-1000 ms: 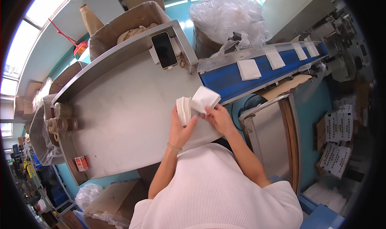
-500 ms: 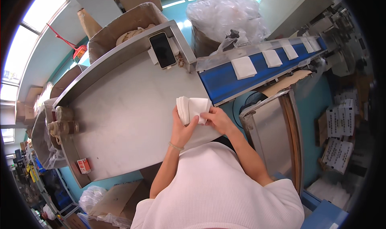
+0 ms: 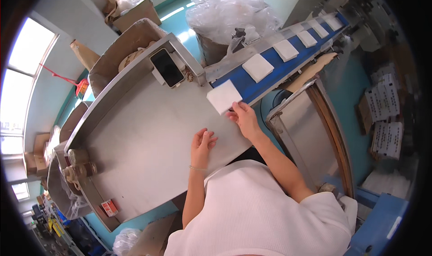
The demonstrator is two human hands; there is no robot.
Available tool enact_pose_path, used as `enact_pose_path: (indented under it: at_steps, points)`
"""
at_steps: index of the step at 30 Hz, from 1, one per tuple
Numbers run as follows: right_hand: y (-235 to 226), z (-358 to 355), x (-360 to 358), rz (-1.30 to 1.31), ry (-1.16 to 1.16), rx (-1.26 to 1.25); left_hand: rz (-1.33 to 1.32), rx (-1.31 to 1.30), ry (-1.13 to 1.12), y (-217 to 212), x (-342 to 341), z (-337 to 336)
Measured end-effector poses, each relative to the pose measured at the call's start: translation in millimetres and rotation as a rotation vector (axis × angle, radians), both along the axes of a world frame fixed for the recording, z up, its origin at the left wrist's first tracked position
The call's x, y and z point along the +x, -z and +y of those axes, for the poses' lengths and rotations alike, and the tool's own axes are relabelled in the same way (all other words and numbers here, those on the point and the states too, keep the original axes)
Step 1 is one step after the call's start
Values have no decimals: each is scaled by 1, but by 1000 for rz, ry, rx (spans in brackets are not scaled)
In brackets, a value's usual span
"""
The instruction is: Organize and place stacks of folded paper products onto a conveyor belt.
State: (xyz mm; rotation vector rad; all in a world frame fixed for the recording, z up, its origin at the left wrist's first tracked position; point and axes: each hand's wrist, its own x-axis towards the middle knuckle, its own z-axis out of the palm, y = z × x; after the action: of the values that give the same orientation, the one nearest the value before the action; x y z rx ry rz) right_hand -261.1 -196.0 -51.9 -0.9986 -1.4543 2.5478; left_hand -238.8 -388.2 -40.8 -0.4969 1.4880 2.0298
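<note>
My right hand [image 3: 244,120] pinches the near corner of a stack of folded white napkins [image 3: 224,97]. The stack lies flat where the metal table [image 3: 148,143] meets the near end of the blue conveyor belt [image 3: 231,81]. To the left, my left hand [image 3: 203,143] hovers over the table with its fingers loosely curled and apart, nothing in them. Another white napkin stack [image 3: 258,67] sits on the belt just beyond the one I hold, and several more lie in a row behind it toward the machine.
A phone [image 3: 167,67] rests at the table's raised far edge, beside a beaded bracelet [image 3: 189,75]. Tape rolls [image 3: 80,171] and a small red-and-white box [image 3: 109,208] are at the left end. Past the table stand a lined carton [image 3: 128,42] and bagged clear plastic [image 3: 231,13].
My view has turned. The napkins held in both hands are gone from the left; the right hand has reached forward to a stack at the belt's end. The belt's stacks have come nearer.
</note>
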Motion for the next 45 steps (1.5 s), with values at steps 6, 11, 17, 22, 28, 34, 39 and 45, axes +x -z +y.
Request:
enact_pose_path:
  at_steps: [6, 11, 17, 22, 28, 34, 39, 45]
  points:
    - [-14, 34, 45, -57, -7, 169, 237, -108, 154, 13, 9, 27]
    - [7, -16, 109, -83, -239, 484, 419, -133, 352, 15, 4, 44]
    - [-15, -18, 163, -34, -300, 736, 671, -59, 684, -16, 10, 103]
    - [-18, 6, 198, -2, -139, 808, 764, -34, 945, -50, 48, 149]
    - [-105, 71, 315, -198, -186, 972, 996, 101, 1074, -78, 132, 210]
    - [-147, 125, 477, -480, 413, 1207, 1170, 45, 1275, -88, 247, 260]
    - [-138, 159, 604, -949, 809, 1486, 1136, 87, 1444, -79, 325, 291]
    - [-104, 200, 682, -977, 686, 1421, 1466, 60, 1337, -68, 382, 351]
